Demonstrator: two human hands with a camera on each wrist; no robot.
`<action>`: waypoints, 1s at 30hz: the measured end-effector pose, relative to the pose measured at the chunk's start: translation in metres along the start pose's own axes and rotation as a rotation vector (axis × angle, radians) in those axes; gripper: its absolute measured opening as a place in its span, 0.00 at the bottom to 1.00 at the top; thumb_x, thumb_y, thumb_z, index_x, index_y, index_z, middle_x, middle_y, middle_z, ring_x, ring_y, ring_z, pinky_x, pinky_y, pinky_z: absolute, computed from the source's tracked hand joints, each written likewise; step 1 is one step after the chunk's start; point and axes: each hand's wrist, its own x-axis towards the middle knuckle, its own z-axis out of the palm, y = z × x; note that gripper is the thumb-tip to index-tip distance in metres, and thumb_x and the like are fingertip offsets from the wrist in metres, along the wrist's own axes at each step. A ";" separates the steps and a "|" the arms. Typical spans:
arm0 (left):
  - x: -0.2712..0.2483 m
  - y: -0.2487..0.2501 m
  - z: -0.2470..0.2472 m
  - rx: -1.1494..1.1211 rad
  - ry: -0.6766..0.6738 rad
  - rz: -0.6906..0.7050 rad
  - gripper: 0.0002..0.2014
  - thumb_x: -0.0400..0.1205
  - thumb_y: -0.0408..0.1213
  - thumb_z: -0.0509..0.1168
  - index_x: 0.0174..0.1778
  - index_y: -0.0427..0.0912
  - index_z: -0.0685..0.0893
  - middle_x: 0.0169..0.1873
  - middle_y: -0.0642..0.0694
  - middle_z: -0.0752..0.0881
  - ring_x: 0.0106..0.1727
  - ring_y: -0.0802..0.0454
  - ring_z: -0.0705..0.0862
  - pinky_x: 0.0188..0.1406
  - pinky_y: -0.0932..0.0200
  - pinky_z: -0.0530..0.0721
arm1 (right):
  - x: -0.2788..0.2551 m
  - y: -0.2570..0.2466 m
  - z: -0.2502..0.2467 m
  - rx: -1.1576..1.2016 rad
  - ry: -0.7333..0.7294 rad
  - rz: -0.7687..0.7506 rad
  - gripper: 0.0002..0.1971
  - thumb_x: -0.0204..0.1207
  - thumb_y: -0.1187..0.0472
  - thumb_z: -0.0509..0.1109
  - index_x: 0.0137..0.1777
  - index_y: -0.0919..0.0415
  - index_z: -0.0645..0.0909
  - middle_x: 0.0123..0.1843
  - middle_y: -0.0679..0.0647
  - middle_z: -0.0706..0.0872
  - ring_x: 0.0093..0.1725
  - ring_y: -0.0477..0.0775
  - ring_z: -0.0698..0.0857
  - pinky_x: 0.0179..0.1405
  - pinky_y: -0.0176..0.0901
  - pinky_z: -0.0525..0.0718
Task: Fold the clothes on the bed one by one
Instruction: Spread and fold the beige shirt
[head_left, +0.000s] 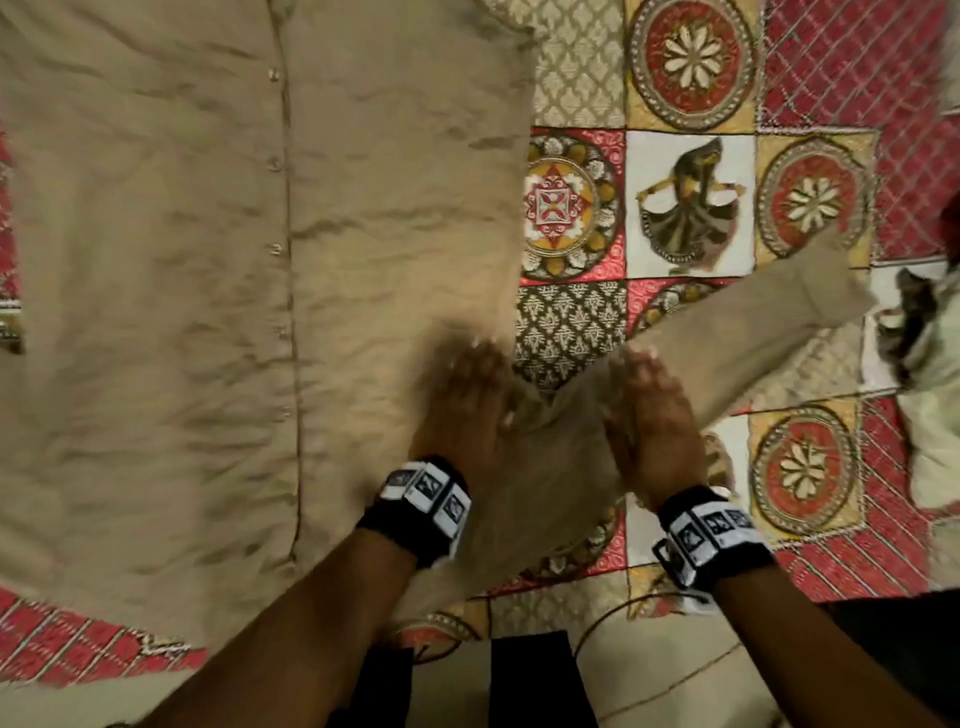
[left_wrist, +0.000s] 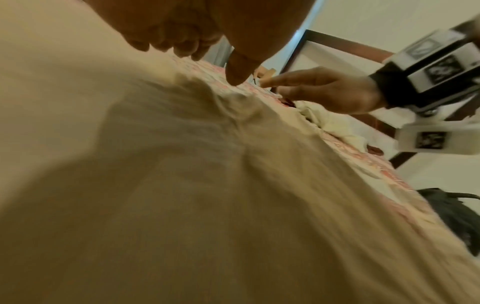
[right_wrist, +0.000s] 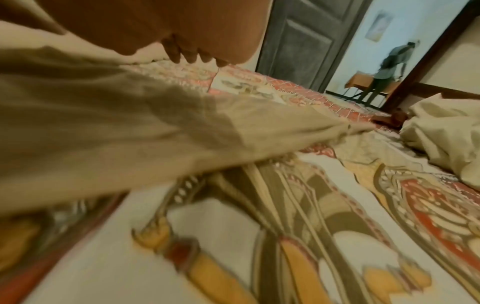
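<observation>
A beige button-front shirt (head_left: 208, 260) lies spread flat on the patterned bedspread (head_left: 691, 202), its placket running top to bottom. One long sleeve (head_left: 753, 322) stretches out to the upper right. My left hand (head_left: 467, 395) lies flat, fingers straight, on the shirt's side edge where the sleeve begins. My right hand (head_left: 649, 415) rests with straight fingers on the base of the sleeve, a hand's width from the left. Both hands are motion-blurred. In the left wrist view the shirt (left_wrist: 182, 185) fills the frame, with the right hand (left_wrist: 324, 92) held flat beyond it. The sleeve (right_wrist: 155, 123) shows in the right wrist view.
A crumpled cream cloth (head_left: 935, 415) and a dark item (head_left: 909, 317) lie at the bed's right edge. The bed's near edge and pale floor (head_left: 649, 675) are below my arms. In the right wrist view a grey door (right_wrist: 298, 41) and a person (right_wrist: 389, 72) stand beyond the bed.
</observation>
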 end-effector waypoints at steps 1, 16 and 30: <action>-0.002 0.026 0.019 -0.015 -0.008 0.044 0.31 0.83 0.43 0.51 0.82 0.31 0.68 0.82 0.34 0.67 0.84 0.38 0.61 0.80 0.38 0.63 | -0.012 0.009 0.010 -0.004 -0.029 -0.056 0.29 0.88 0.50 0.55 0.85 0.65 0.65 0.85 0.67 0.67 0.83 0.67 0.66 0.80 0.67 0.68; -0.011 0.084 0.081 0.277 -0.144 -0.275 0.60 0.71 0.79 0.52 0.88 0.41 0.41 0.88 0.45 0.40 0.88 0.45 0.38 0.86 0.38 0.44 | 0.014 0.155 0.009 -0.110 -0.169 -0.200 0.56 0.75 0.21 0.56 0.90 0.64 0.52 0.91 0.59 0.51 0.90 0.60 0.49 0.88 0.62 0.50; 0.043 0.170 0.108 0.093 -0.051 -0.180 0.38 0.86 0.55 0.52 0.88 0.41 0.46 0.88 0.43 0.44 0.88 0.48 0.38 0.87 0.44 0.46 | 0.050 0.243 -0.013 -0.097 -0.091 -0.244 0.44 0.85 0.32 0.53 0.88 0.67 0.56 0.89 0.64 0.57 0.89 0.64 0.55 0.88 0.64 0.53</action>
